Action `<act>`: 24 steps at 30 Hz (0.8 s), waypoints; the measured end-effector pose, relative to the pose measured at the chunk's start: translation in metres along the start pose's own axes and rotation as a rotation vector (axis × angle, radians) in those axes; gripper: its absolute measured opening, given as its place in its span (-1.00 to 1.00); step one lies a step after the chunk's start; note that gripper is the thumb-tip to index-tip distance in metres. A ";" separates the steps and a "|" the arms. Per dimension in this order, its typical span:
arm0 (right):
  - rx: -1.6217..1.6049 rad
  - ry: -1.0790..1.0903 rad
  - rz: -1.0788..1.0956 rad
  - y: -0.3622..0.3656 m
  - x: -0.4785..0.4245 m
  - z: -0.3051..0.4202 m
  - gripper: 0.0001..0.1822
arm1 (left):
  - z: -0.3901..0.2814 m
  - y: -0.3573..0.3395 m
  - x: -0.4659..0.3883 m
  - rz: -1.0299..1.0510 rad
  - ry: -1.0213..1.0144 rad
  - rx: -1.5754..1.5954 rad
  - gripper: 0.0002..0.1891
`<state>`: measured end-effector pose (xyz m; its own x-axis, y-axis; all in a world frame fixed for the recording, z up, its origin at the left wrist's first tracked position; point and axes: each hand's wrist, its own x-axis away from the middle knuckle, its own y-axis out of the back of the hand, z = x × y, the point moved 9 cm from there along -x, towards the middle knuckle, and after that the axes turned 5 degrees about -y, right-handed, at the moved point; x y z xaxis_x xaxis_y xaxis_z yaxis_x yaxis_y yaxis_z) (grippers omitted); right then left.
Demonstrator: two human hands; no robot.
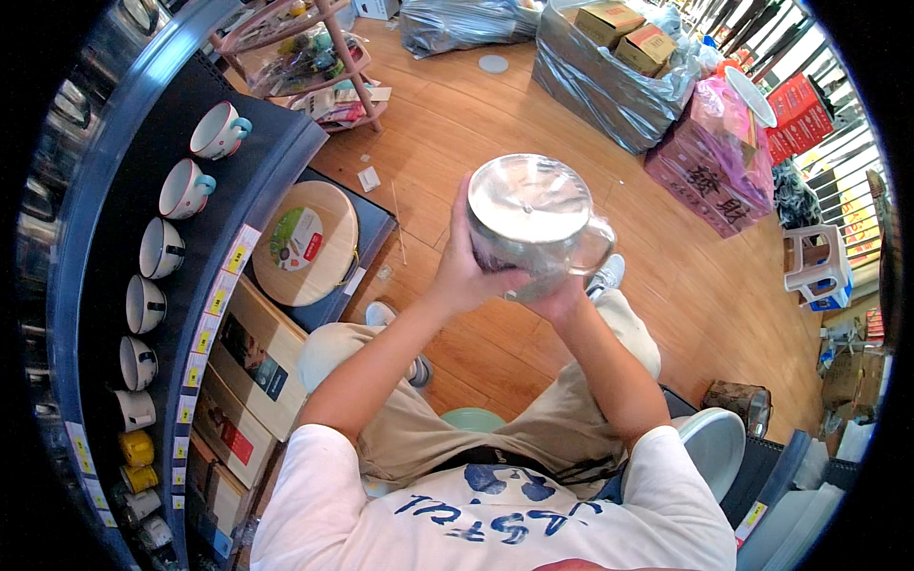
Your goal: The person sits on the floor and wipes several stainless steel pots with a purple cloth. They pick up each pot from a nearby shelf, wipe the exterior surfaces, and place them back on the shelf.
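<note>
Between my hands, out in front of my knees, is a round lidded mug or pot [530, 203] with a side handle, seemingly wrapped in clear plastic. Its flat pale lid faces up toward me, and the handle juts to the right. My left hand [470, 260] grips its left side, thumb across the front. Under its right side my right hand [560, 296] supports it, partly hidden by the body. The nearest shelf, on my left, carries a row of cups, among them a white cup [163, 248] with a dark handle.
A round wooden cutting board [305, 243] and boxed boards [246, 357] lie low on the left. A pink rack [350, 64] stands ahead. Plastic-covered cartons [607, 93], a pink-wrapped box [707, 171] and a white stool [817, 264] are to the right. A large pale basin [714, 457] is beside me.
</note>
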<state>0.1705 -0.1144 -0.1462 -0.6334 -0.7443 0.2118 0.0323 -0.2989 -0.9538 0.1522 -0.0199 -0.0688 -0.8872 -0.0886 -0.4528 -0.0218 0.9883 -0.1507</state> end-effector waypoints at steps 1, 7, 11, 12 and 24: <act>0.019 -0.012 -0.015 0.004 -0.001 -0.001 -0.19 | -0.005 -0.003 0.001 0.027 -0.084 -0.099 0.37; -0.040 -0.132 -0.016 -0.008 0.003 -0.012 -0.39 | -0.026 0.001 0.001 0.099 -0.171 -0.345 0.47; 0.077 -0.093 -0.008 -0.001 0.006 0.005 -0.50 | -0.045 0.002 -0.004 0.125 -0.268 -0.502 0.37; 0.122 -0.028 -0.111 -0.002 0.009 0.013 -0.54 | -0.043 0.003 -0.004 0.140 -0.259 -0.548 0.37; 0.219 0.200 -0.258 0.032 0.009 0.042 -0.59 | 0.017 0.011 0.005 0.047 0.384 0.205 -0.19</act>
<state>0.1984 -0.1559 -0.1660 -0.7798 -0.5033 0.3723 0.0027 -0.5974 -0.8019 0.1553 -0.0120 -0.0876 -0.9929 0.0462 -0.1096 0.0799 0.9416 -0.3270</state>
